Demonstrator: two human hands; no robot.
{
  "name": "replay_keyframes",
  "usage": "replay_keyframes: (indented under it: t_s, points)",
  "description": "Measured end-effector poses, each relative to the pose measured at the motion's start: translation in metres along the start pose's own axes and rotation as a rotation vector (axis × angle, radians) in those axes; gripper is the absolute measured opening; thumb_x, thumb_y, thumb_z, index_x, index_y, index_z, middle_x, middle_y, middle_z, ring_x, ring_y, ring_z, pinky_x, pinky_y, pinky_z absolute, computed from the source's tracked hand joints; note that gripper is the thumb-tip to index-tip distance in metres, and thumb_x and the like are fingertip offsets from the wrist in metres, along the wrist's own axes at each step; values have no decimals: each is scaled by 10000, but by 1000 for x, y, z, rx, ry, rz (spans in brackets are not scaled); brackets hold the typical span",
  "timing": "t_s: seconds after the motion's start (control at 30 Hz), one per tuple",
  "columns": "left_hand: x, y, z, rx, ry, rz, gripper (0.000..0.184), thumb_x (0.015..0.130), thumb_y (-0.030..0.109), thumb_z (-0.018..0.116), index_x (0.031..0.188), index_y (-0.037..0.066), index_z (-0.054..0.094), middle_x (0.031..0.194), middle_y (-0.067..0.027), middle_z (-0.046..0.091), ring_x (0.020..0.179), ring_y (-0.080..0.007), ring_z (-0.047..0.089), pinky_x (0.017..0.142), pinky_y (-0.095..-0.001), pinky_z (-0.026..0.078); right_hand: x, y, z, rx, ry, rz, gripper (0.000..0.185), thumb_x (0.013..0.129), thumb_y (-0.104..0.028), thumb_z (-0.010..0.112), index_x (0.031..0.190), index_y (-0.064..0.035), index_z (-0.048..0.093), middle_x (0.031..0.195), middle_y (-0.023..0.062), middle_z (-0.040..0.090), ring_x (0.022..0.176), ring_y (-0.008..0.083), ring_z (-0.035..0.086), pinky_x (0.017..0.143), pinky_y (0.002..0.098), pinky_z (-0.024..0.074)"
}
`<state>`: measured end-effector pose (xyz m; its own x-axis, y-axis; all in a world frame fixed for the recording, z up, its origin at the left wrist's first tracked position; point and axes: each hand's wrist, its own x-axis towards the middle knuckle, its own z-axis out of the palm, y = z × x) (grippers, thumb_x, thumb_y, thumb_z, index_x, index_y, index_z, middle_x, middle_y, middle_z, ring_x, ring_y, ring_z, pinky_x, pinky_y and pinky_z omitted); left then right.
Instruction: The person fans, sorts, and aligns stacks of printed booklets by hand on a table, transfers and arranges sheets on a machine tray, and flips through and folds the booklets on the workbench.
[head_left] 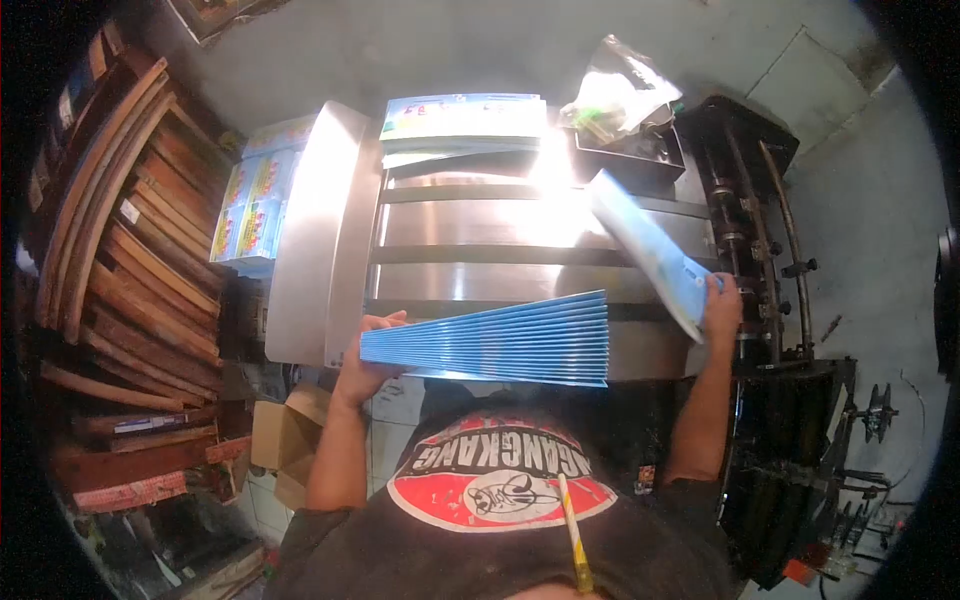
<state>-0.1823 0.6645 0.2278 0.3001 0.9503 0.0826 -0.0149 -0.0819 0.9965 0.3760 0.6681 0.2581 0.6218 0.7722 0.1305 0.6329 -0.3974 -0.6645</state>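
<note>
My left hand (375, 350) is closed around the narrow left end of a stack of flat blue cartons (490, 342). Their edges fan apart toward the right, above the near edge of the slatted metal table (450, 282). On the right, my right hand (722, 305) grips the lower end of a single flat blue carton (645, 245). That carton is tilted, its far end pointing up and left over the table, apart from the stack. More printed blue cartons (465, 118) lie piled at the table's far edge.
Printed blue packs (258, 205) stand left of a raised metal side panel (320, 235). A dark tray (640, 160) with a clear plastic bag (622, 90) sits back right. Machine rods (775, 240) border the right side; wooden slats (150, 260) line the left. An open cardboard box (290, 440) is below.
</note>
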Motion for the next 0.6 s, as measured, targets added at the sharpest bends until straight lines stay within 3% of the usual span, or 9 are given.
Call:
replay_keyframes:
  t_s: [0.07, 0.13, 0.2, 0.23, 0.3, 0.37, 0.43, 0.47, 0.6]
  points:
    - [-3, 2, 3, -108, 58, -88, 530, 663, -23, 785, 1087, 90, 488, 1126, -120, 620, 1174, -279, 523, 1010, -421, 415, -7, 12, 3, -178, -20, 104, 348, 843, -259, 688, 1090, -25, 614, 1060, 186, 647, 977, 321, 618, 894, 449, 470]
    - [-1, 13, 6, -169, 163, -287, 537, 641, -39, 773, 1095, 81, 514, 1064, -77, 631, 1019, -211, 587, 849, -349, 499, -23, -8, 12, -535, 222, -226, 582, 796, -285, 722, 1273, -23, 516, 1375, 230, 444, 1276, 380, 414, 1064, 455, 333]
    - [2, 35, 15, -57, 176, -287, 517, 639, -42, 768, 1088, 74, 539, 1032, -55, 633, 950, -173, 589, 774, -314, 502, -36, -42, 13, -325, 91, -437, 787, 746, -284, 759, 1392, -36, 383, 1471, 225, 294, 1371, 370, 257, 1136, 434, 210]
    - [4, 42, 18, 59, 193, -282, 498, 637, -44, 762, 1081, 66, 565, 999, -32, 634, 881, -136, 591, 698, -279, 505, -55, -73, 7, -89, -225, -463, 890, 705, -339, 784, 1413, -24, 347, 1494, 212, 267, 1385, 361, 240, 1142, 449, 199]
    - [7, 22, 7, 53, 136, -214, 465, 648, -33, 765, 1066, 65, 588, 964, -17, 635, 857, -121, 587, 688, -267, 497, -98, -146, -4, -69, -566, -709, 1039, 628, -397, 828, 1435, -10, 300, 1484, 201, 295, 1375, 347, 267, 1137, 460, 212]
    - [12, 16, 2, 49, 70, -142, 431, 658, -22, 769, 1050, 64, 610, 928, -1, 636, 833, -106, 583, 678, -254, 489, -116, -173, 5, -294, -577, -928, 1083, 592, -399, 847, 1434, -7, 290, 1452, 203, 349, 1350, 344, 310, 1125, 457, 236]
    - [13, 22, 4, -89, 73, -219, 386, 663, -10, 773, 1010, 63, 621, 885, 7, 638, 813, -93, 580, 691, -256, 484, -116, -176, 16, -284, -665, -892, 969, 578, -379, 853, 1366, -25, 414, 1313, 181, 494, 1246, 327, 438, 1050, 444, 338]
    - [16, 22, 4, -91, 75, -216, 386, 663, -10, 773, 1010, 63, 621, 885, 7, 638, 813, -93, 580, 691, -256, 484, -113, -174, 15, -285, -664, -895, 969, 578, -379, 853, 1366, -25, 414, 1313, 181, 494, 1246, 327, 438, 1050, 444, 338]
    - [13, 24, 5, -21, 67, -176, 345, 666, -6, 774, 969, 60, 622, 873, 9, 637, 783, -87, 580, 680, -250, 478, -114, -156, 10, -1, -708, -661, 625, 600, -323, 847, 1130, -72, 630, 1115, 130, 613, 1027, 293, 581, 926, 412, 428]
